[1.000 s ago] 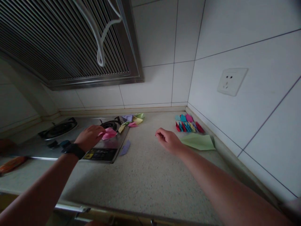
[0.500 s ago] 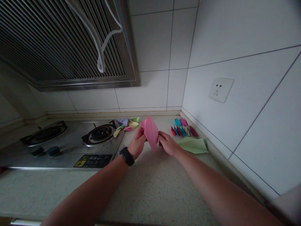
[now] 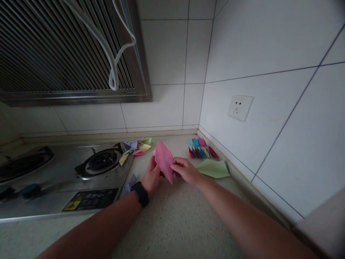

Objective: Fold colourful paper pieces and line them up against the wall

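Observation:
A folded piece of pink origami paper (image 3: pixel 164 160), pointed at its lower end, is held up above the counter between both hands. My left hand (image 3: pixel 152 176), with a black watch on the wrist, grips its left side. Closed on its right edge is my right hand (image 3: pixel 184 169), thumb in front and fingers partly hidden behind the paper. A light green folded paper (image 3: pixel 214 168) lies just beyond my right hand. By my left wrist sits a purple folded paper (image 3: pixel 130 183), partly hidden by the arm.
Several folded papers (image 3: pixel 138 147) in purple, yellow, green and pink lie at the stove's edge. Small red, blue and pink folded pieces (image 3: pixel 202 148) stand in rows in the corner. The gas stove (image 3: pixel 67 183) is left, under a range hood (image 3: pixel 81 97). A socket (image 3: pixel 240 108) is on the right wall.
The pink paper has tilted, its lower point swinging right. My view has turned to the right, so the surroundings shift left, and more of the purple paper by my left wrist shows.

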{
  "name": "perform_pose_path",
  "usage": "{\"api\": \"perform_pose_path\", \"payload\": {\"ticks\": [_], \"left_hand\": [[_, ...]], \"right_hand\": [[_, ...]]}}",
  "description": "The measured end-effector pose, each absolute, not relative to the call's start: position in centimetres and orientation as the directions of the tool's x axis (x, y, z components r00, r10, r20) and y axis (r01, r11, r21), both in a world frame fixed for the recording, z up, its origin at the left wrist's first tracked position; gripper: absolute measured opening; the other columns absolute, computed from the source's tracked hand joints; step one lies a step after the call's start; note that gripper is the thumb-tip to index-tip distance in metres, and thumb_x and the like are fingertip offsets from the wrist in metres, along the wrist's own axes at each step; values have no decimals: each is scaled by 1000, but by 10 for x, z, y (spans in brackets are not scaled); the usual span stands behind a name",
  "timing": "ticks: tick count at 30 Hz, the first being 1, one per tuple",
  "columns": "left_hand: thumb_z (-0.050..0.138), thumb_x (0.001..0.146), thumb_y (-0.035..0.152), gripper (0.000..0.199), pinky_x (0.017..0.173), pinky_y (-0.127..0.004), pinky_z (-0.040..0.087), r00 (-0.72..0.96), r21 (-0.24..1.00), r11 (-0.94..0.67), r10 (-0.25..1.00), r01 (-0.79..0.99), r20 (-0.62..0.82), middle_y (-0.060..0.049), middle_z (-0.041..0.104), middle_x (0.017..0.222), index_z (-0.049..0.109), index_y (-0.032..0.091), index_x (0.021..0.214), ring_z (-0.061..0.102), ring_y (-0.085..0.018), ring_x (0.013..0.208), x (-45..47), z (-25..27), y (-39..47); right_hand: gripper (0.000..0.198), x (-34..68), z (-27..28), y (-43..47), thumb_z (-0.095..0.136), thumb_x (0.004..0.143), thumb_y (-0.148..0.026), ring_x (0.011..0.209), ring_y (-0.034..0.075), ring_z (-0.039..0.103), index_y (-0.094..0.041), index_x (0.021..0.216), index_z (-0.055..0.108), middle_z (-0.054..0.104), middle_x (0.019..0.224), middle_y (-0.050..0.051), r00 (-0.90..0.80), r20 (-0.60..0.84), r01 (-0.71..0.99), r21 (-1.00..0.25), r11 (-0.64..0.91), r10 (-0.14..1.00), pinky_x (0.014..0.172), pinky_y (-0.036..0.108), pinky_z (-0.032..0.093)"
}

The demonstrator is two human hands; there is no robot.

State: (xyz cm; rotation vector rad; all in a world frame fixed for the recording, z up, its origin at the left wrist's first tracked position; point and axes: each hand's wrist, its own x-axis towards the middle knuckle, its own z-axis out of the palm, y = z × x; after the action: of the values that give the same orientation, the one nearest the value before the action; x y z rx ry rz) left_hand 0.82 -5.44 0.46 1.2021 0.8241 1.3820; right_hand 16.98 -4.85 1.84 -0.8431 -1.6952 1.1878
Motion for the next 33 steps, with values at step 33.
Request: {"api": "perform_pose_path", "payload": {"ticks": [33], "left_hand": [[69,78,44,32,42,-18,37,236,978,-192,949,-84,207,2,53,64,58,15,82,46,-8,51,-8,6,-51]], "right_hand": [[21,175,8,-39,61,83,-39,53,10,50,-18,84,56,53,64,-3,-240,336,203,-900,386,911,48,21,38]]}}
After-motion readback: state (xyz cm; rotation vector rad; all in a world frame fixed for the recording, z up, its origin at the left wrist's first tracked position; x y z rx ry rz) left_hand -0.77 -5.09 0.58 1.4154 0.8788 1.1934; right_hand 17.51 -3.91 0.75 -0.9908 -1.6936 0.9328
